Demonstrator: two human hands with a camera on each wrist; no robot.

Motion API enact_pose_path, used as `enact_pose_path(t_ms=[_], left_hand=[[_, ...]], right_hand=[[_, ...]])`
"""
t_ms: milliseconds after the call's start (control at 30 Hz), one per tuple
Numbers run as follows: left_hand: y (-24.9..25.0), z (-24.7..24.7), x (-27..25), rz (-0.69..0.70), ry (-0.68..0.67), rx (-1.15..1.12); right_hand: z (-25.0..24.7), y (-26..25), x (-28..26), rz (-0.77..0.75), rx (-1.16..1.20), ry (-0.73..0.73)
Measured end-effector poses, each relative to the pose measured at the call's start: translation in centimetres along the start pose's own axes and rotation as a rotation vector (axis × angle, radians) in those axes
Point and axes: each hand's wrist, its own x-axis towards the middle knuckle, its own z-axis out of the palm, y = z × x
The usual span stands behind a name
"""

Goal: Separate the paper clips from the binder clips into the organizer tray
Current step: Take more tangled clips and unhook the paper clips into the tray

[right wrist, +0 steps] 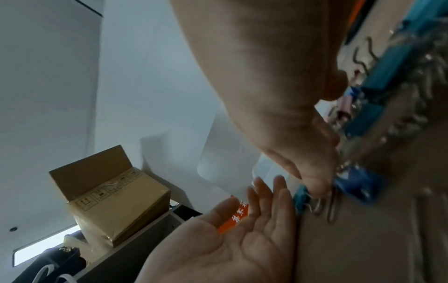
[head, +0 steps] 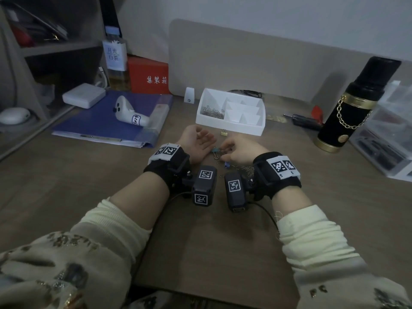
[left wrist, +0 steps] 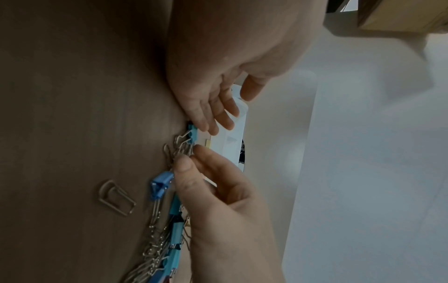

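A mixed pile of silver paper clips [head: 219, 156] and blue binder clips [left wrist: 161, 183] lies on the desk between my hands. My left hand [head: 201, 140] rests palm up on the desk beside the pile, fingers straight and empty; the right wrist view also shows this left hand [right wrist: 242, 235]. My right hand [head: 224, 152] curls over the pile, and its thumb and forefinger [left wrist: 186, 162] pinch a few paper clips [left wrist: 181, 147]. The white organizer tray [head: 231, 128] stands just beyond, with several paper clips [head: 211, 111] in its left compartment. The other compartments look empty.
A gold binder clip [head: 224, 132] sits alone in front of the tray. One loose paper clip [left wrist: 116, 197] lies apart from the pile. A blue folder [head: 100, 123] with a white controller is at left. A black flask [head: 347, 112] stands at right.
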Motion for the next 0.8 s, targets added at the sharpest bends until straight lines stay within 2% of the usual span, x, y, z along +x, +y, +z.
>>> enact_pose_path(t_ms=[200, 367, 600, 800], left_hand=[[0.0, 0.0, 0.0, -0.001, 0.002, -0.011], [0.1, 0.0, -0.1, -0.008, -0.001, -0.022], [0.0, 0.0, 0.3, -0.002, 0.007, -0.028], [0.1, 0.1, 0.2, 0.011, 0.008, -0.03]], right_hand=[[-0.1, -0.1, 0.6, 0.017, -0.019, 0.061], [-0.9, -1.1, 1.2, 0.004, -0.118, -0.063], [-1.0, -0.7, 1.6, 0.027, -0.088, -0.059], [-0.9, -0.6, 1.5, 0.027, -0.151, -0.063]])
